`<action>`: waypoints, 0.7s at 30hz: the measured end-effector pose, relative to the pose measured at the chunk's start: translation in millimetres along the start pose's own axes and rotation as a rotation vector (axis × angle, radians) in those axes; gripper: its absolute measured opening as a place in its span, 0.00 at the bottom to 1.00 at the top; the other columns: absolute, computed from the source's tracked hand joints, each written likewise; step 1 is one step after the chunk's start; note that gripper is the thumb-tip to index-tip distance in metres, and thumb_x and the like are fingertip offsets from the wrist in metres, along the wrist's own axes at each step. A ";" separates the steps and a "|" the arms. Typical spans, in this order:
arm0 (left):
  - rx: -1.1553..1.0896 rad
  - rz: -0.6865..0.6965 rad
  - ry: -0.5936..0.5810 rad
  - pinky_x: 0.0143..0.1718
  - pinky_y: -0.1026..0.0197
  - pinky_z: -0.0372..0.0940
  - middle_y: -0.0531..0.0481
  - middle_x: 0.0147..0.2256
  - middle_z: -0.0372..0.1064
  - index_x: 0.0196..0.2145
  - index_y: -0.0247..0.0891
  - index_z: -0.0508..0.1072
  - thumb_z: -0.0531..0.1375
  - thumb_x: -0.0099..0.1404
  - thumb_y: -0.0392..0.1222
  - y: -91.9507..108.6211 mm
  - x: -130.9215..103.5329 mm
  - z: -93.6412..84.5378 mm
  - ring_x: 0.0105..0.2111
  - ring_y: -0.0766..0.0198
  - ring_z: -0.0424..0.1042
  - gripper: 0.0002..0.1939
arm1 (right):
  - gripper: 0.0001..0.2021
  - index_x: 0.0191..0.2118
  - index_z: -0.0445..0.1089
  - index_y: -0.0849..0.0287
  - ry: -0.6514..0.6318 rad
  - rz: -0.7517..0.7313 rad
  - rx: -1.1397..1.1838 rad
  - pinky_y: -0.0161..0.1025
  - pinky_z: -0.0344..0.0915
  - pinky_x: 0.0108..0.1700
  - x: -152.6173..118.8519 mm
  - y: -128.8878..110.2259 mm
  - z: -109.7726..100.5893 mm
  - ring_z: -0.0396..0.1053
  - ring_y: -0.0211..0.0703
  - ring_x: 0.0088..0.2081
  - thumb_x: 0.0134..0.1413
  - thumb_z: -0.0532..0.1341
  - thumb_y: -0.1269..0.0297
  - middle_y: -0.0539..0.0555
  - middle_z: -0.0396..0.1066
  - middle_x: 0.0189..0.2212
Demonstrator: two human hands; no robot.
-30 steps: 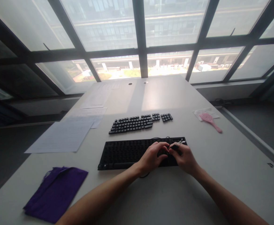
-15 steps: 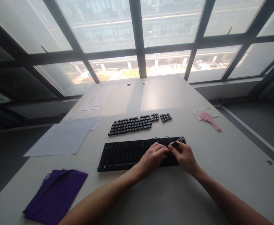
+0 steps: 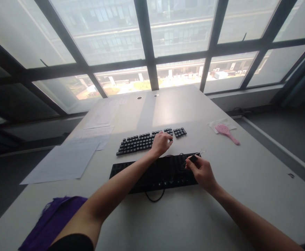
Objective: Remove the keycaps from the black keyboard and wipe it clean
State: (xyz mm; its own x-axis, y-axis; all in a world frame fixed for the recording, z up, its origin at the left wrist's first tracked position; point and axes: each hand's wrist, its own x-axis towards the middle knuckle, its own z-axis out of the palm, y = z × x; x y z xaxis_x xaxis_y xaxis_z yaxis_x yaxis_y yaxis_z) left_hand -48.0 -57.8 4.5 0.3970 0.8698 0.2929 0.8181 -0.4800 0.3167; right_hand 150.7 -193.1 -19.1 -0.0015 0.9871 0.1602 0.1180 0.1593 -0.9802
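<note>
My left hand point(image 3: 162, 142) reaches to the right part of the black keycaps point(image 3: 135, 143), which lie in rows behind the keyboard. Its fingers are curled together over the caps; what they hold, if anything, is hidden. Over the right end of the black keyboard base point(image 3: 157, 176), my right hand point(image 3: 200, 170) grips a small black object point(image 3: 193, 158) between thumb and fingers. Thin pale wires stick out just behind that hand. A black cable point(image 3: 155, 200) loops out at the keyboard's front edge.
A purple cloth point(image 3: 52, 223) lies at the front left, partly behind my left arm. White papers point(image 3: 61, 162) spread along the table's left side. The pink brush point(image 3: 227, 134) rests on a small white wrapper at the right. Windows stand beyond the table point(image 3: 168, 111).
My left hand has moved from the keyboard base up and left to the keycaps. My right hand stays near the keyboard's right end. The cable loop now shows in front. The view has shifted slightly.
</note>
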 end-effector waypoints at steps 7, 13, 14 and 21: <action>0.061 -0.023 -0.031 0.46 0.50 0.63 0.47 0.38 0.79 0.38 0.41 0.81 0.64 0.59 0.38 -12.3 5.7 15.7 0.43 0.49 0.70 0.08 | 0.14 0.34 0.72 0.60 0.048 -0.009 0.003 0.37 0.66 0.32 4.9 -6.0 -10.4 0.72 0.45 0.28 0.60 0.63 0.53 0.53 0.73 0.25; 0.065 -0.016 -0.036 0.47 0.51 0.64 0.47 0.38 0.79 0.41 0.41 0.80 0.65 0.58 0.38 -15.3 6.6 16.3 0.43 0.49 0.70 0.12 | 0.14 0.33 0.73 0.60 0.093 -0.010 0.018 0.38 0.67 0.33 11.4 -7.5 -19.8 0.72 0.45 0.28 0.59 0.64 0.53 0.53 0.74 0.25; 0.065 -0.014 -0.035 0.47 0.51 0.64 0.47 0.38 0.78 0.41 0.41 0.80 0.65 0.58 0.38 -15.7 6.9 15.4 0.43 0.50 0.70 0.12 | 0.14 0.33 0.73 0.61 0.095 -0.012 0.019 0.38 0.67 0.33 12.7 -7.8 -21.5 0.72 0.45 0.28 0.59 0.64 0.53 0.53 0.74 0.25; 0.000 0.044 0.028 0.50 0.51 0.63 0.46 0.43 0.76 0.44 0.39 0.78 0.65 0.61 0.40 9.0 -9.2 -5.1 0.44 0.52 0.68 0.12 | 0.18 0.34 0.74 0.62 -0.025 -0.019 -0.042 0.35 0.59 0.27 21.7 -10.8 -38.2 0.64 0.40 0.26 0.64 0.59 0.51 0.51 0.66 0.23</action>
State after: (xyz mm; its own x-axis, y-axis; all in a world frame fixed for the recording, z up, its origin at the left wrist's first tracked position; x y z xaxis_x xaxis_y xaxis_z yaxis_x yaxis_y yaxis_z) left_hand -46.4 -70.7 9.2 0.4205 0.8444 0.3319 0.8002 -0.5176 0.3030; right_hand 187.3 -174.1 -0.6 -0.0287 0.9841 0.1751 0.1594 0.1774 -0.9711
